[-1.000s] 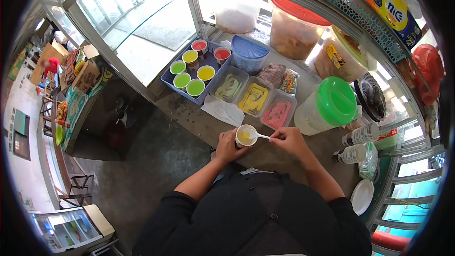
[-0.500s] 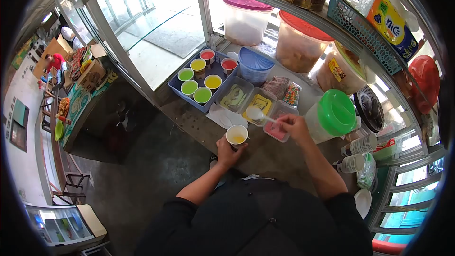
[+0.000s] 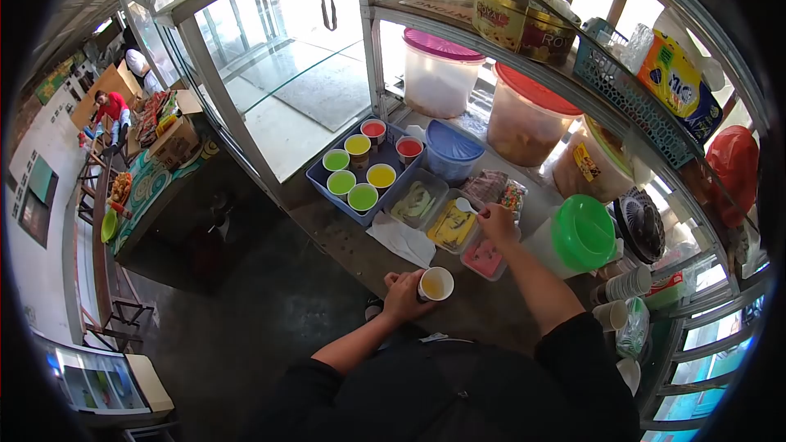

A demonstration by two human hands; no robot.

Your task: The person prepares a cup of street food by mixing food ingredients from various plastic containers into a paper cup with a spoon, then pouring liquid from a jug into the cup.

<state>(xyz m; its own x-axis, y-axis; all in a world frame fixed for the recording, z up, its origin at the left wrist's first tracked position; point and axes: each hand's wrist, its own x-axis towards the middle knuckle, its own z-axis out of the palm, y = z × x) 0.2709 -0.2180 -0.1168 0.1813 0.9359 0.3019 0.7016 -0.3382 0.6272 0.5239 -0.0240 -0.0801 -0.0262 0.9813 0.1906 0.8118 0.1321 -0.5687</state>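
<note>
My left hand (image 3: 405, 296) is wrapped round a white paper cup (image 3: 436, 284) with some yellowish content inside, held over the near edge of the counter. In my right hand (image 3: 498, 223) is a white spoon (image 3: 465, 205), its bowl over the far end of a clear plastic tub of yellow food (image 3: 450, 227) with dark streaks. To the left stands a tub of pale green food (image 3: 416, 201). Below my right wrist is a tub of pink food (image 3: 483, 257). A white napkin (image 3: 403, 239) lies between the cup and the tubs.
A blue tray (image 3: 322, 180) holds several cups of green, yellow and red contents. Behind stand a blue-lidded container (image 3: 453, 151) and large lidded tubs (image 3: 442, 74). A green-lidded jar (image 3: 583, 232) and stacked paper cups (image 3: 629, 285) are at right. A person (image 3: 112, 108) sits far left.
My right hand and the spoon have moved forward over the yellow tub. The cup has come slightly nearer my body. The camera view has shifted, so the scene sits lower and further right.
</note>
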